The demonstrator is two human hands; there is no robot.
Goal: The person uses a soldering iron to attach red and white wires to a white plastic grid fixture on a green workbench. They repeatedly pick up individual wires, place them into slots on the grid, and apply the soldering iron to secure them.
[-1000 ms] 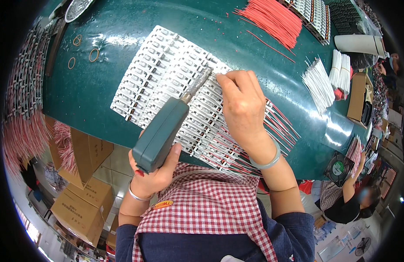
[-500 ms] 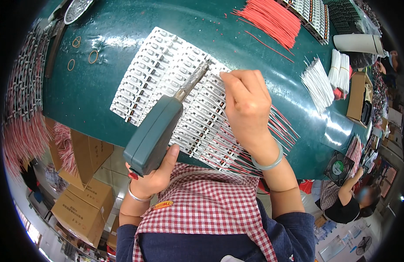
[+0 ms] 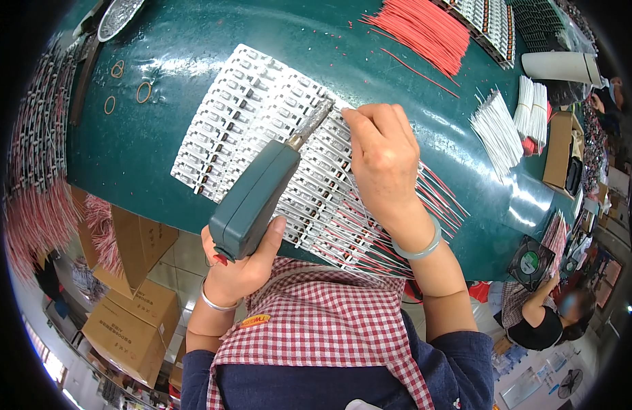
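My left hand (image 3: 242, 275) is wrapped round the green body of a soldering gun (image 3: 256, 198). Its metal tip points up and away, touching or just above the far right part of a white panel of small repeated modules (image 3: 217, 130). Beside the tip, my right hand (image 3: 385, 160) is closed in a pinch at the panel's far right edge. A thin wire seems to be in that pinch, mostly hidden by the fingers. Red and white wires (image 3: 442, 198) run from the panel's right rows toward the near right, passing under my right wrist.
Red wires (image 3: 425, 31) are piled at the far side, with white wire bundles (image 3: 497, 133) to the right. Rubber bands (image 3: 144, 92) and a metal dish (image 3: 117, 19) are on the left. A fan (image 3: 531, 263) stands at the right edge, near another person (image 3: 545, 314).
The soldering gun and my left hand have moved slightly up and to the right. My right hand has shifted a little away from me, still pinched.
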